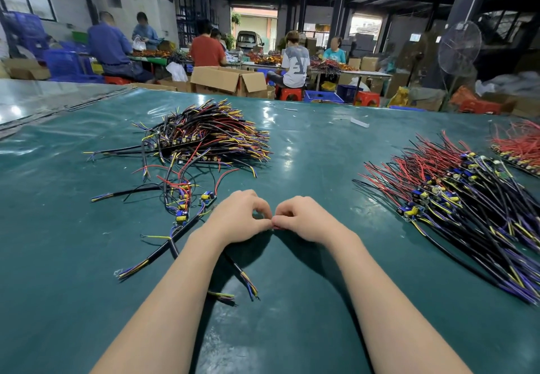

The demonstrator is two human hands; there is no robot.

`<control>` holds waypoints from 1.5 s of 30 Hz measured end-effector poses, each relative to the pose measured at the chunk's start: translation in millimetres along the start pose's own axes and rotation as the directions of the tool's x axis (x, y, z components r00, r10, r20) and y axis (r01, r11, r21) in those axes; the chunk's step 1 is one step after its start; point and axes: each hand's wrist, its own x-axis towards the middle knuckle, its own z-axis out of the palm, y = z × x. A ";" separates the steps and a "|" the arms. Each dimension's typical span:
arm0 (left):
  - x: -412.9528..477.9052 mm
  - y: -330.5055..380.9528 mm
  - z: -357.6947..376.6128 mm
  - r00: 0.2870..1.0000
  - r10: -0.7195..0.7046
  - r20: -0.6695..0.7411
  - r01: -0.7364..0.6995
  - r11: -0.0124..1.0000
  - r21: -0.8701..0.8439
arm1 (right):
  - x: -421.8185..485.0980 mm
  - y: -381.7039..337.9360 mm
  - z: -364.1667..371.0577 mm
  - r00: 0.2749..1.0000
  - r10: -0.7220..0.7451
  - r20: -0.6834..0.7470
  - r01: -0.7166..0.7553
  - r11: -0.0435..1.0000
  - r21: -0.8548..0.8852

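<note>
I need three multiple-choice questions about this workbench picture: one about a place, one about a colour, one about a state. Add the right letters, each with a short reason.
1. Where do the left hand and the right hand meet?
A. over the bare table mat, between the left wire pile and the right wire bundle
B. on top of the right wire bundle
C. at the far edge of the table

2. What colour is the table mat?
A. white
B. dark green
C. orange

3. What are the hands doing?
A. lying flat and open
B. each gripping a whole bundle
C. pinching a small red piece between their fingertips

Answers:
1 A: only bare mat shows around the hands, with wires on either side.
2 B: the mat shows dark green all over.
3 C: the curled fingertips of both hands meet on the red piece.
</note>
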 end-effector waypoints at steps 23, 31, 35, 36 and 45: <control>-1.0 -7.7 -10.4 0.992 -0.123 0.020 0.124 0.970 -0.211 | 1.1 -1.6 -1.2 0.980 -0.072 -0.183 -0.026 0.876 -0.482; -2.3 -5.8 -12.4 0.990 -0.135 0.038 0.140 0.939 -0.315 | -0.4 5.5 -9.4 0.842 0.045 -0.537 -0.318 0.846 -0.427; -2.9 -1.6 -11.1 0.989 -0.136 0.067 0.151 0.911 -0.384 | 2.9 -5.9 -5.0 0.960 -0.065 -0.274 -0.072 0.885 -0.460; -3.1 -0.4 -10.9 0.989 -0.131 0.070 0.148 0.908 -0.393 | 3.3 -9.2 0.3 0.980 -0.080 -0.183 -0.012 0.891 -0.454; -4.1 -2.4 -12.3 0.990 -0.112 0.081 0.135 0.905 -0.403 | 1.2 -12.8 9.8 0.997 0.013 -0.071 -0.016 0.999 -0.045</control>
